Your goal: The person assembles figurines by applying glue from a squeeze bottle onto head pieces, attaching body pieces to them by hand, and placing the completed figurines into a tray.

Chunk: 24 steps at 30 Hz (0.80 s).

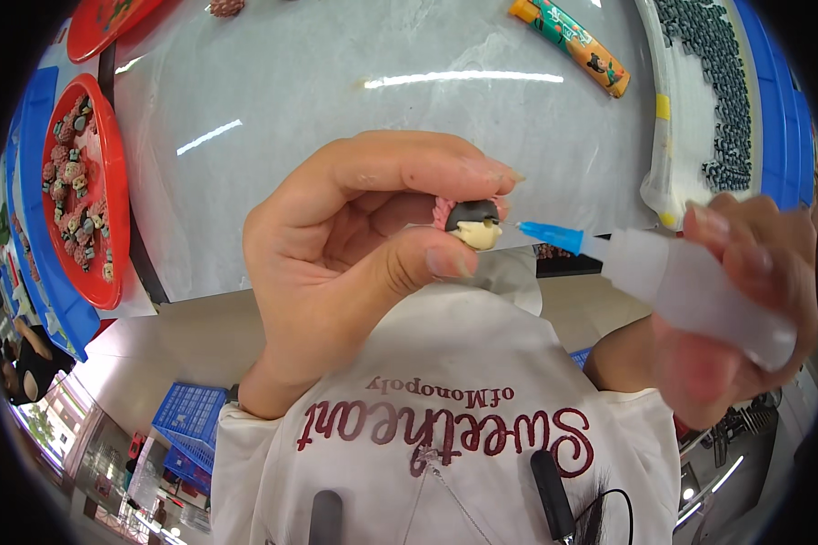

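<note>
My left hand (336, 218) pinches a small figurine head (478, 227) between thumb and fingertips. The head has a cream face, a black cap-like part and pink textured hair. In my right hand (727, 300), partly blurred, is a translucent white squeeze bottle (682, 282), lying tilted toward the left. Its blue needle tip (553, 238) points at the figurine head, and the thin needle ends at or very near its side. Whether the needle touches the surface I cannot tell.
On the left, a red oval tray (118, 236) holds several small pink-and-dark figurine pieces beside a blue tray (73, 309). An orange-and-green tube (573, 45) lies on the grey table (318, 100). Rows of dark small pieces (713, 82) stand at right. Blue crates (191, 418) sit below left.
</note>
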{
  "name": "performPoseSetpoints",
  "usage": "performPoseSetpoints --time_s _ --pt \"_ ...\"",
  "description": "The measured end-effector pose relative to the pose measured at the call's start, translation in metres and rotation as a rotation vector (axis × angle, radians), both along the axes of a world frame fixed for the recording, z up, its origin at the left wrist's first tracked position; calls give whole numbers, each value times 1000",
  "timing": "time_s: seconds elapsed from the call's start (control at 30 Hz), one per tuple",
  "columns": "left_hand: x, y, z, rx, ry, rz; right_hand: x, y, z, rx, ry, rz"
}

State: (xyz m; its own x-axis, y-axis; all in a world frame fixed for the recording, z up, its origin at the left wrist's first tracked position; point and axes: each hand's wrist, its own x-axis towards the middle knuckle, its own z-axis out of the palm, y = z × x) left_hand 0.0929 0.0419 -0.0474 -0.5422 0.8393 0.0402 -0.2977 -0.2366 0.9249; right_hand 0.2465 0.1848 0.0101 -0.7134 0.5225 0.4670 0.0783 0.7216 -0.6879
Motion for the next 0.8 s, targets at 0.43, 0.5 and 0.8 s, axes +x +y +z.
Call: performPoseSetpoints --time_s 0.43,0.5,0.8 --pt "0 0 -3 23 22 5 3 4 4 -21 104 49" --pt "0 0 -1 5 9 20 2 5 7 -84 112 -32" --pt "7 4 5 -11 -108 30 -37 16 -43 -106 -8 69"
